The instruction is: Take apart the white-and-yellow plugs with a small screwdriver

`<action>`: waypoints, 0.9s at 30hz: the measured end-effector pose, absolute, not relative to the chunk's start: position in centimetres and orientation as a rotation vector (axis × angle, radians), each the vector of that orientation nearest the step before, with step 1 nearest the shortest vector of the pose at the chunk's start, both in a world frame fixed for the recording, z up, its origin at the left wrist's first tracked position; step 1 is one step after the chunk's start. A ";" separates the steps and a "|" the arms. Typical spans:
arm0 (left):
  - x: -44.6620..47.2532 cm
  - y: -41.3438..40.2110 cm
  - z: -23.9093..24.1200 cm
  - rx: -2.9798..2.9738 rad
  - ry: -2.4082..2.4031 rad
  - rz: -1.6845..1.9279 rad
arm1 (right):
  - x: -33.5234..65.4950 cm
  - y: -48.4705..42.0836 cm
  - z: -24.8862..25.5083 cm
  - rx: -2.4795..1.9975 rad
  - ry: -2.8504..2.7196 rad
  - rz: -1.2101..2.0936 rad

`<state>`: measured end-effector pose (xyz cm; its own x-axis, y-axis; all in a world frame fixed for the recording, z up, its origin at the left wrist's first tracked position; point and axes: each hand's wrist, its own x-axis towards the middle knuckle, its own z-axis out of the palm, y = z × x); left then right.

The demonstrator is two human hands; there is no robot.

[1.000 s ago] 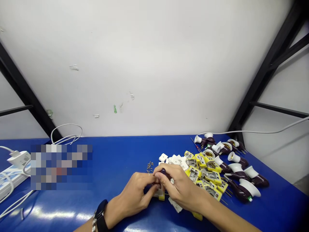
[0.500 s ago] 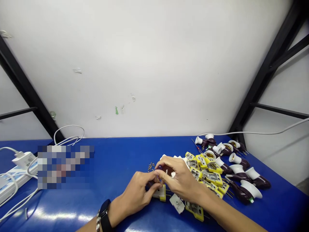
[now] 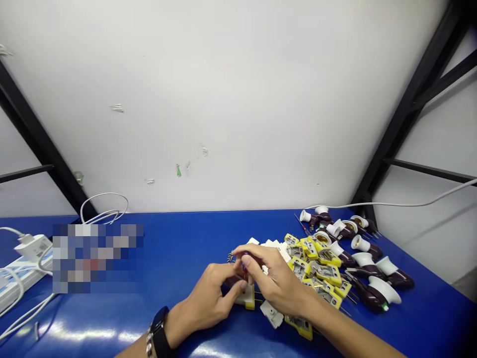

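Note:
My left hand [image 3: 214, 293] is closed on a dark maroon plastic piece [image 3: 231, 282], mostly covered by the fingers. My right hand [image 3: 274, 276] pinches the short red and purple handle of a screwdriver [image 3: 245, 264], upright over that piece; its tip is hidden. Just below the fingers lies a yellow and white plug [image 3: 248, 298]. Loose screws [image 3: 230, 257] are scattered behind the hands. A white cover [image 3: 272, 314] rests on the table below my right hand, beside another yellow plug part [image 3: 299, 327].
Right of my hands spreads a pile of yellow plug shells [image 3: 328, 273]. Beyond it are several maroon lamp holders [image 3: 397, 273] with white sockets and a second screwdriver [image 3: 303, 226]. A power strip [image 3: 15, 288] with white cables lies at the left of the blue table [image 3: 179, 238].
My right thumb and fingers have shifted around the screwdriver handle, which shows more now. The left hand stays nearly in place. The view has moved slightly.

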<state>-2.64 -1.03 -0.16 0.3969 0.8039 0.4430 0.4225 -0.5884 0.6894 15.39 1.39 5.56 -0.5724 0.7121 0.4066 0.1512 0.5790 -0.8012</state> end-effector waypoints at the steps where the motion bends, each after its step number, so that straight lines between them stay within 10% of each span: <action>1: -2.7 -1.0 -0.2 2.197 1.027 1.078 | 15.5 1.3 5.6 -0.668 -2.070 0.980; 27: -2.3 -0.8 -0.3 2.098 1.132 1.129 | 15.8 1.3 5.9 -0.687 -2.109 1.060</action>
